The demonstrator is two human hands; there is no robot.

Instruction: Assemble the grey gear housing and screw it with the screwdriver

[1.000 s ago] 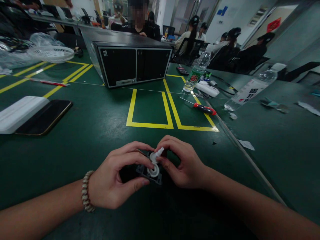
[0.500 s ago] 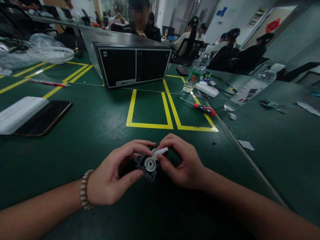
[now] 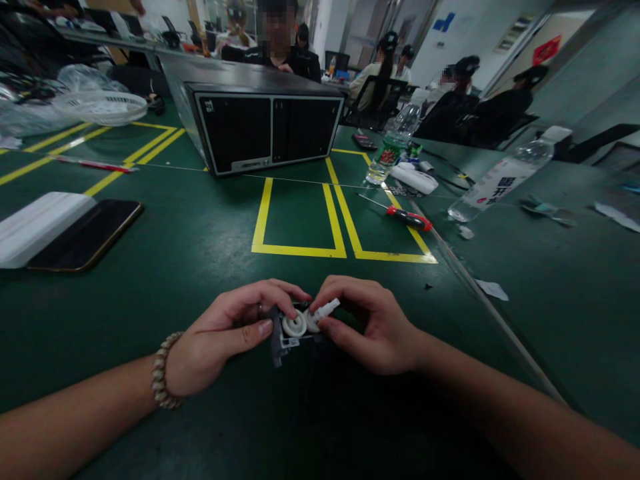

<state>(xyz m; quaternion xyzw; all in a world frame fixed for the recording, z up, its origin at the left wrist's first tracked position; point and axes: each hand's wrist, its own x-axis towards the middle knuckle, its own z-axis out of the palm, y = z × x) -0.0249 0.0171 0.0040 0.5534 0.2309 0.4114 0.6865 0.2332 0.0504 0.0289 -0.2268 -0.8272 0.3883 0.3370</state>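
Between my hands is a small dark grey plastic gearbox housing [image 3: 277,341], its inside facing up. A round white gear [image 3: 295,324] sits in it, and a white shafted part [image 3: 327,309] juts up to the right beside the gear. My left hand [image 3: 220,333], with a beaded bracelet on the wrist, grips the housing's left side between thumb and fingers; a fingertip rests by the white gear. My right hand [image 3: 373,323] is closed at the right end, thumb and fingers around the housing and the white shafted part. Its fingers hide the housing's far right side.
A black metal case [image 3: 270,127] stands at the back. A screwdriver [image 3: 407,217], a bottle [image 3: 395,143] and another bottle [image 3: 507,177] are at the right. A phone [image 3: 87,235] lies at the left, near a white fan grille [image 3: 103,107]. Several people sit beyond.
The housing has turned and tilted between my hands, showing its near side more. My left hand has shifted slightly left, and its index fingertip now rests by the round gear.
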